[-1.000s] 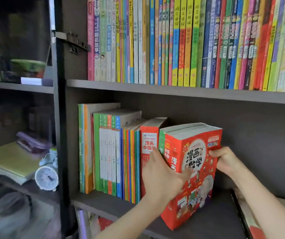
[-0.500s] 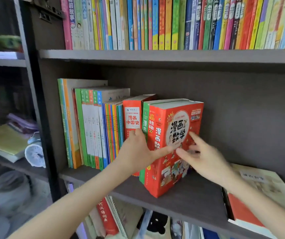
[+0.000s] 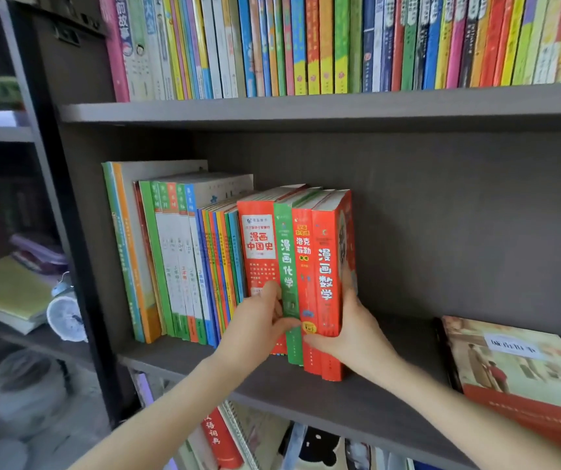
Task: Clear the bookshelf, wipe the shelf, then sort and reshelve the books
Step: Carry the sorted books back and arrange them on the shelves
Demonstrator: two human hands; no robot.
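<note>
Book (image 3: 328, 283) upright now — right hand (image 3: 353, 337) alongside

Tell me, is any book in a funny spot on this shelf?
Yes. One big book lies flat at the right of the middle shelf, while the other books stand upright, like the red book the right hand grips. Nothing looks torn.

The shelf (image 3: 394, 381) lies bare between the red book (image 3: 328, 283) ending the upright row (image 3: 184, 266) and the flat book (image 3: 516, 361) at the right, open up to the board (image 3: 340, 110) overhead. Leftward the row stands packed to the side wall (image 3: 92, 215), with the left hand (image 3: 258, 322) and right hand (image 3: 355, 332) clasping its near end.
</note>
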